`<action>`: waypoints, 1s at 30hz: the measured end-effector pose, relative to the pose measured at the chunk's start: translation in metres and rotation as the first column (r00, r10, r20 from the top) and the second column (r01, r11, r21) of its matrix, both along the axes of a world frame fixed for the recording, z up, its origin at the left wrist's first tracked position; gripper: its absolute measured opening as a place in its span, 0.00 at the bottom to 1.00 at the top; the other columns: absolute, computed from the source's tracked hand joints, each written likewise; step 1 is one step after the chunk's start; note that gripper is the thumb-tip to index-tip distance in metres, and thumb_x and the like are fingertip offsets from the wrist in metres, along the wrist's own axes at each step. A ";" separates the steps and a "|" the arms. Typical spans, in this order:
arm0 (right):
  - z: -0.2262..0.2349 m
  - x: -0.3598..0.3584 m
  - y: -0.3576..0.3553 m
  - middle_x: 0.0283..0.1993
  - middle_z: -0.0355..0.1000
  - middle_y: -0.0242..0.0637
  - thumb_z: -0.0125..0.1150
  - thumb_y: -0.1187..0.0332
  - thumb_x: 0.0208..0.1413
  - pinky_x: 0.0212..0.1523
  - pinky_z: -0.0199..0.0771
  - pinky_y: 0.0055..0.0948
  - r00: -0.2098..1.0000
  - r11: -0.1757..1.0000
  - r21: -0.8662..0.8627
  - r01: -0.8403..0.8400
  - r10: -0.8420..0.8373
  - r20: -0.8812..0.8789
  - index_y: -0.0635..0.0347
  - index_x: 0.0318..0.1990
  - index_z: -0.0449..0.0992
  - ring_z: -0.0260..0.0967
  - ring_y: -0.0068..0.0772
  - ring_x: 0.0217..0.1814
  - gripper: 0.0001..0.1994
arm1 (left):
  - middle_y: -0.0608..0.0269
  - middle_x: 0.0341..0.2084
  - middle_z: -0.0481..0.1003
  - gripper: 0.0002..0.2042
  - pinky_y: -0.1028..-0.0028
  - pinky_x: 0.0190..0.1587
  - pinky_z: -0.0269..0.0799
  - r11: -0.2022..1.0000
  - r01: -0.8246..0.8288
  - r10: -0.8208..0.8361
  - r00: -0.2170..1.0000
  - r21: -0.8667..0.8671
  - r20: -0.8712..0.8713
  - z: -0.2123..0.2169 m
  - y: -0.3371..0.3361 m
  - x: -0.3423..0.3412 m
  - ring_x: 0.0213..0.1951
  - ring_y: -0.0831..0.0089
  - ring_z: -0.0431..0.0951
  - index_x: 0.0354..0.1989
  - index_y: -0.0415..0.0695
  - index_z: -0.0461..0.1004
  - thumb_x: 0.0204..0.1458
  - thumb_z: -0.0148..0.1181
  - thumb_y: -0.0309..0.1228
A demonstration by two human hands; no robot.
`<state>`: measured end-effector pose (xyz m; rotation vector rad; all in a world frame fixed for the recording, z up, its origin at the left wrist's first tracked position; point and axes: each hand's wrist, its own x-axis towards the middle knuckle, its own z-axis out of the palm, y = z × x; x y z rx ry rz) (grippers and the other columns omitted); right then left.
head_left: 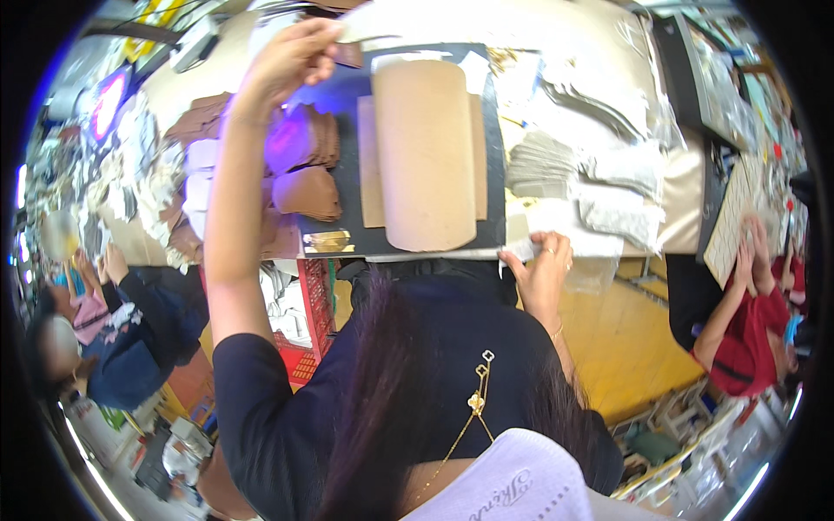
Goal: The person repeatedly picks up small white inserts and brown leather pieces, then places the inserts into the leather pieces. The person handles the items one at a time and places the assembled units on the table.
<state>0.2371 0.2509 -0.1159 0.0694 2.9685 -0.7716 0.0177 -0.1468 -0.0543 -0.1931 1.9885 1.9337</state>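
Raised at the far left of the table, my left hand (300, 54) has its fingers pinched together. A thin dark edge shows beside its fingertips, but what they hold is unclear. At the table's front edge, my right hand (546, 265) grips a small pale grey piece (519, 236) between thumb and fingers. Between the hands, a tan, rounded board-like form (426, 156) lies lengthwise over a flat tan board (370, 165) on a dark mat (343, 113). Stacks of brown cut pieces (308, 193) lie by my left forearm. Fanned grey cut pieces (539, 165) lie beyond my right hand.
Plastic-wrapped grey bundles (618, 217) lie at the table's right. A red crate (317, 304) holding white material stands below the table, left of my lap. Co-workers sit on both sides; one in a red top (747, 347) is at the right. Pale material (130, 191) heaps up left.
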 end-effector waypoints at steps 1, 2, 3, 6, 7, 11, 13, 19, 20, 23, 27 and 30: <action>-0.001 0.001 -0.001 0.43 0.65 0.42 0.75 0.66 0.39 0.52 0.58 0.42 0.998 1.000 -0.015 0.007 -0.007 0.058 0.62 0.43 0.69 0.61 0.46 0.50 0.25 | 0.70 0.25 0.71 0.11 0.88 0.14 0.61 0.998 0.038 -0.037 0.999 -0.059 0.022 -0.004 0.002 -0.005 0.18 0.85 0.71 0.43 0.42 0.70 0.61 0.55 0.38; -0.002 0.001 -0.001 0.42 0.66 0.41 0.75 0.67 0.40 0.53 0.57 0.42 0.996 0.999 -0.036 0.018 -0.015 0.089 0.62 0.43 0.69 0.61 0.45 0.49 0.24 | 0.71 0.24 0.71 0.11 0.88 0.14 0.61 0.990 0.054 -0.045 0.997 -0.133 0.066 -0.009 0.007 -0.008 0.18 0.86 0.71 0.42 0.42 0.71 0.61 0.55 0.38; -0.003 0.000 0.000 0.40 0.67 0.40 0.75 0.67 0.41 0.53 0.57 0.41 0.993 0.998 -0.057 0.040 -0.033 0.112 0.62 0.43 0.69 0.62 0.44 0.48 0.23 | 0.72 0.22 0.69 0.11 0.87 0.13 0.58 0.986 0.085 -0.072 0.993 -0.141 0.096 -0.013 0.012 -0.009 0.16 0.86 0.69 0.39 0.43 0.70 0.61 0.55 0.38; -0.005 -0.002 0.007 0.37 0.69 0.38 0.72 0.70 0.44 0.52 0.58 0.38 0.982 0.975 -0.189 0.114 -0.082 0.169 0.61 0.44 0.69 0.64 0.39 0.44 0.21 | 0.70 0.20 0.70 0.11 0.85 0.13 0.60 0.954 0.134 -0.088 0.980 -0.268 0.179 -0.023 0.027 -0.013 0.14 0.84 0.70 0.35 0.39 0.73 0.58 0.58 0.36; -0.004 -0.004 0.010 0.37 0.69 0.38 0.71 0.71 0.45 0.50 0.60 0.37 0.981 0.962 -0.241 0.127 -0.086 0.171 0.62 0.44 0.70 0.65 0.38 0.42 0.20 | 0.69 0.18 0.70 0.12 0.82 0.13 0.60 0.927 0.144 -0.088 0.981 -0.347 0.171 -0.024 0.029 -0.012 0.13 0.82 0.70 0.31 0.38 0.74 0.57 0.60 0.36; 0.009 -0.013 0.027 0.34 0.68 0.37 0.64 0.74 0.53 0.35 0.71 0.28 0.997 0.943 -0.330 -0.044 0.064 0.051 0.64 0.44 0.71 0.71 0.31 0.36 0.12 | 0.65 0.17 0.73 0.13 0.76 0.16 0.65 0.803 0.069 -0.075 0.997 -0.592 0.015 -0.010 0.018 0.004 0.13 0.79 0.72 0.32 0.37 0.76 0.54 0.62 0.37; 0.018 -0.017 0.031 0.35 0.68 0.32 0.60 0.74 0.58 0.32 0.72 0.23 0.984 0.822 -0.562 0.098 0.006 0.180 0.64 0.45 0.71 0.73 0.28 0.37 0.09 | 0.64 0.17 0.74 0.12 0.76 0.18 0.67 0.794 0.001 -0.050 0.997 -0.608 -0.064 0.004 0.004 0.031 0.14 0.78 0.73 0.33 0.37 0.77 0.53 0.62 0.36; 0.046 -0.038 0.025 0.30 0.73 0.38 0.53 0.71 0.64 0.23 0.70 0.19 0.958 0.607 -0.754 0.250 -0.042 0.284 0.66 0.48 0.67 0.74 0.23 0.26 0.09 | 0.56 0.28 0.73 0.13 0.68 0.36 0.71 0.472 -0.068 -0.099 0.987 -0.879 -0.130 0.028 -0.008 0.157 0.31 0.65 0.76 0.39 0.37 0.78 0.49 0.65 0.32; 0.049 -0.042 0.022 0.30 0.74 0.39 0.53 0.71 0.64 0.24 0.71 0.19 0.955 0.608 -0.750 0.259 -0.044 0.294 0.66 0.48 0.66 0.74 0.23 0.26 0.09 | 0.54 0.30 0.72 0.14 0.67 0.39 0.71 0.440 -0.054 -0.066 0.994 -0.897 -0.092 0.027 -0.005 0.173 0.34 0.62 0.75 0.41 0.37 0.78 0.48 0.66 0.32; 0.056 -0.051 0.014 0.30 0.74 0.40 0.53 0.73 0.63 0.29 0.72 0.19 0.976 0.590 -0.788 0.176 0.000 0.218 0.66 0.48 0.67 0.73 0.24 0.27 0.09 | 0.50 0.34 0.73 0.14 0.62 0.45 0.70 0.458 -0.201 0.076 0.979 -0.866 -0.188 0.014 0.009 0.200 0.39 0.53 0.74 0.42 0.37 0.78 0.48 0.65 0.31; 0.058 -0.062 0.001 0.35 0.74 0.40 0.57 0.79 0.59 0.35 0.73 0.19 0.988 0.674 -0.728 -0.129 0.149 -0.037 0.66 0.43 0.70 0.74 0.25 0.33 0.06 | 0.50 0.36 0.73 0.14 0.63 0.44 0.70 0.444 -0.303 0.097 0.952 -0.843 -0.291 0.001 0.011 0.211 0.39 0.53 0.74 0.44 0.37 0.77 0.50 0.63 0.29; 0.061 -0.067 -0.005 0.39 0.73 0.40 0.59 0.85 0.54 0.37 0.76 0.20 0.962 0.734 -0.624 -0.270 0.230 -0.146 0.68 0.38 0.75 0.74 0.26 0.40 0.06 | 0.50 0.36 0.73 0.14 0.64 0.43 0.70 0.471 -0.330 0.122 0.943 -0.818 -0.310 -0.003 0.007 0.210 0.38 0.54 0.74 0.45 0.37 0.77 0.50 0.62 0.28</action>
